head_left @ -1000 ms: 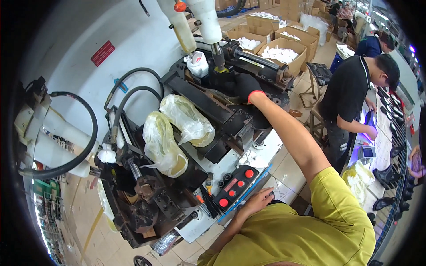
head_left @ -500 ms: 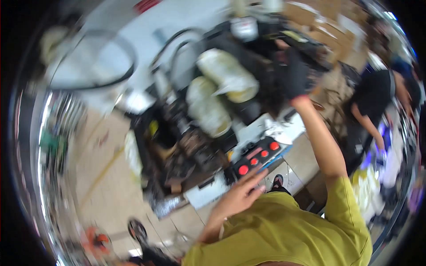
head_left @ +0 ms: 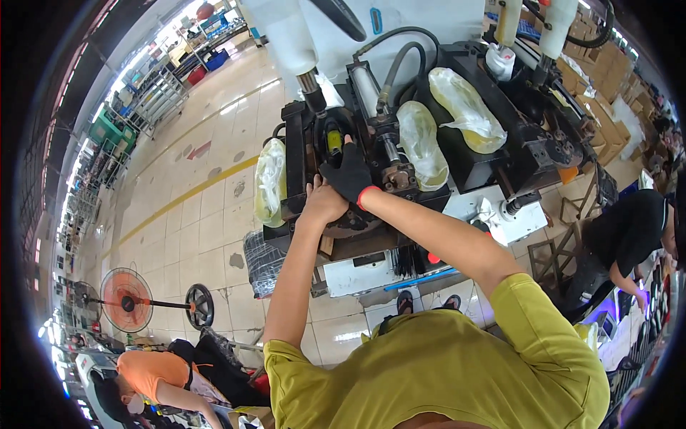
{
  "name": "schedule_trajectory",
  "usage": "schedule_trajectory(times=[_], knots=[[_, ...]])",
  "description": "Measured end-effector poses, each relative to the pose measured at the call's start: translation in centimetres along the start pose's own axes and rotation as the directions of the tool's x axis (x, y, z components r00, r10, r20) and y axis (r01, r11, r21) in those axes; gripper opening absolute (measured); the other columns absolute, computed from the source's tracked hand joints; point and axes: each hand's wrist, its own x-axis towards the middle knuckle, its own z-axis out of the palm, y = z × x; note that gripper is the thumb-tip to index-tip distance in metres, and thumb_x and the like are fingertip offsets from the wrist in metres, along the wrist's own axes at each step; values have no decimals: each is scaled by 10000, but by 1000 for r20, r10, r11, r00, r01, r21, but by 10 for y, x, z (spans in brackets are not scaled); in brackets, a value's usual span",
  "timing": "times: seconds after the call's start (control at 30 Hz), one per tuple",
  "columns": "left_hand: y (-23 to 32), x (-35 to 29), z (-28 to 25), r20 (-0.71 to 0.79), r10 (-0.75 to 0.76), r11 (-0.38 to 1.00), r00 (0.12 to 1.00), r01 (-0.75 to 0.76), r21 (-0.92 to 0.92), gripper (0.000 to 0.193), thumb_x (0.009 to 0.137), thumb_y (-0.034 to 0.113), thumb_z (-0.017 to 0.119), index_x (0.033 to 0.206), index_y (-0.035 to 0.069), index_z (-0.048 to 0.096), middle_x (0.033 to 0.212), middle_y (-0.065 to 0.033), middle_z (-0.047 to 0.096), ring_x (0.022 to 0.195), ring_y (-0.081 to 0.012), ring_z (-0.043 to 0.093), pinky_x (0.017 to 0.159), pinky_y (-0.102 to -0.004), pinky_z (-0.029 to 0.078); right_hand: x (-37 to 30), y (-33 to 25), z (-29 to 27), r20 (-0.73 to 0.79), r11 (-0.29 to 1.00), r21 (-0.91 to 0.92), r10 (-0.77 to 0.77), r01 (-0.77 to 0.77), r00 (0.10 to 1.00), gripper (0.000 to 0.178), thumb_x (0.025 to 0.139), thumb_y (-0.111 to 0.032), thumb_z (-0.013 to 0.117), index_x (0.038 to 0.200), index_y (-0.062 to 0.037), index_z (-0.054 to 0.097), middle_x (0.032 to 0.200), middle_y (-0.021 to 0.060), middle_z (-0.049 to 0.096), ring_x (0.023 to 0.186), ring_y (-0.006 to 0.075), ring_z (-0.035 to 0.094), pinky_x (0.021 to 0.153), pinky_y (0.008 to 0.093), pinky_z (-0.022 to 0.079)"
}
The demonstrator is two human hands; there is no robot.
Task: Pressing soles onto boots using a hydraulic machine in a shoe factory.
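Observation:
Both hands meet at the left station of a dark press machine (head_left: 364,214). A black shoe-like piece with a yellow-green inside (head_left: 334,140) sits there, below a white cylinder with a metal rod (head_left: 312,89). My right hand (head_left: 349,171), in a black fingerless glove, lies over its near end with one bare digit stretched along it; the other fingers look closed round it. Bare and tucked against the glove, my left hand (head_left: 325,204) has its fingers bent over the near end, and what they grip is hidden. A plastic-wrapped yellowish pad (head_left: 270,182) stands left of the hands.
Two more wrapped pads (head_left: 423,146) (head_left: 468,111) lie on the machine's right side. A red-knobbed control panel (head_left: 434,258) is partly hidden under my right forearm. An orange fan (head_left: 126,300) stands at left. One co-worker (head_left: 153,375) bends at lower left, another (head_left: 618,236) at right.
My right hand has left the machine's right station and come over to the left one. My left hand has moved from beside the red-knobbed panel to join it. The view has turned.

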Motion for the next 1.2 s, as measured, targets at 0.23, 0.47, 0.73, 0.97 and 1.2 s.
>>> schedule_trajectory(times=[0.23, 0.47, 0.73, 0.97, 1.2], knots=[[-7, 26, 4, 92, -61, 998, 994, 59, 24, 669, 926, 428, 435, 1504, 101, 362, 1592, -204, 215, 1491, -401, 96, 1197, -551, 80, 19, 16, 7, 150, 978, -26, 208, -206, 967, 1029, 744, -393, 734, 1501, 54, 200, 1472, 289, 380, 1363, 379, 402, 1117, 397, 349], [2, 32, 10, 183, -135, 987, 974, 115, 114, 605, 889, 305, 443, 1432, 39, 470, 1557, -190, 312, 1492, -421, 37, 1157, -636, -37, 20, 20, 16, 73, 987, -124, 111, -102, 991, 952, 706, -387, 746, 1439, 46, 321, 1342, 297, 508, 1238, 402, 522, 1021, 437, 439], [12, 16, -6, 235, -78, 983, 969, 35, 182, 800, 919, 688, 356, 1504, 142, 374, 1595, -176, 220, 1485, -442, 35, 1156, -647, 28, 34, 1, 11, 113, 956, -197, 241, -216, 964, 671, 736, -398, 727, 1230, -19, 477, 1092, 270, 641, 1030, 432, 625, 877, 488, 508], [1, 16, 20, 140, -129, 977, 982, 102, 185, 585, 991, 560, 309, 1457, 243, 469, 1585, -234, 207, 1485, -414, 127, 1161, -626, 31, 31, -6, 14, 39, 960, -248, 146, -132, 988, 576, 752, -441, 711, 1094, 9, 598, 1021, 259, 665, 1011, 416, 637, 868, 470, 516], [2, 23, 33, 83, -66, 991, 994, 56, 121, 641, 983, 575, 352, 1432, 140, 493, 1558, -275, 243, 1470, -428, 176, 1170, -603, 84, 35, 3, 11, 18, 944, -293, 161, -149, 987, 545, 748, -449, 713, 1016, 18, 629, 1015, 257, 667, 999, 408, 641, 843, 456, 526]])
